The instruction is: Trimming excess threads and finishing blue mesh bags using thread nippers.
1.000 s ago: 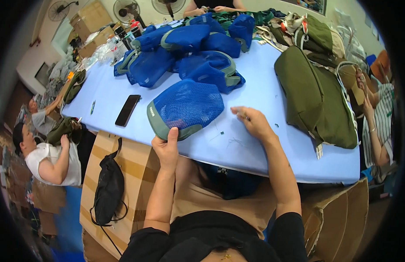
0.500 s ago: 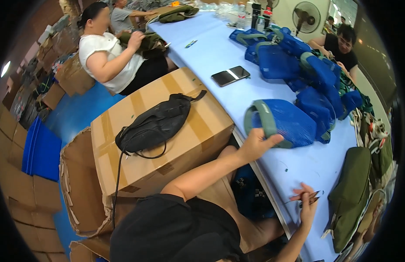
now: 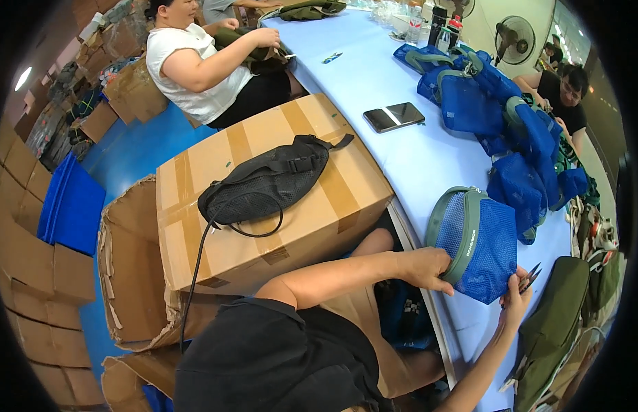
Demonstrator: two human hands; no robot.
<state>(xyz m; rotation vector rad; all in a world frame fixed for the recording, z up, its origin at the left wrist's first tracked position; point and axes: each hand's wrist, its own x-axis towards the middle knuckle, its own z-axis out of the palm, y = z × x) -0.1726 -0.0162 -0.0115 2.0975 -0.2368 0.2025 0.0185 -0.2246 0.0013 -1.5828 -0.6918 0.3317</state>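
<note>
Blue mesh pouch [image 3: 489, 257] was held below and right of the phone [image 3: 393, 117] in view. Left hand [image 3: 427, 268] pinched its grey-green trim [image 3: 470, 230], thumb opposite fingers. Right hand [image 3: 513, 296], farther from the phone, gripped dark snips [image 3: 533, 275], fingertips at the mesh; couldn't tell if pinching it. Likely light, floppy, snag-prone; firmer trim looked the better hold.

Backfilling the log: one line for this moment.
left hand: gripping blue mesh pouch; right hand: holding snips, at pouch edge; nearby: olive bag

blue mesh-cloth pouch [image 3: 494, 250], matt
</note>
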